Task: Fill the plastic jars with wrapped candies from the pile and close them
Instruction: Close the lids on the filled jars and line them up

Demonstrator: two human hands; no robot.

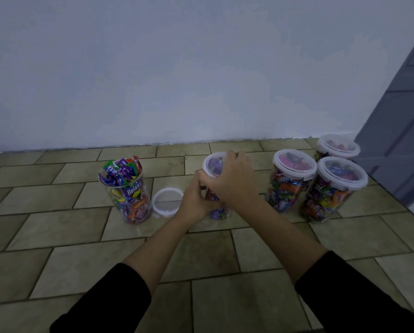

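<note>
A clear plastic jar (213,164) full of wrapped candies stands on the tiled floor in the middle. My left hand (195,200) grips its side. My right hand (232,179) lies over its clear lid, fingers curled on the rim. To the left stands an open jar (129,195) heaped with candies above its rim. A loose lid (166,201) lies flat on the floor between the two jars. My hands hide most of the middle jar.
Three closed, filled jars stand at the right: one (290,179), one (333,188) in front, one (338,146) behind by the wall. A white wall runs along the back. A grey door (402,131) stands at the far right.
</note>
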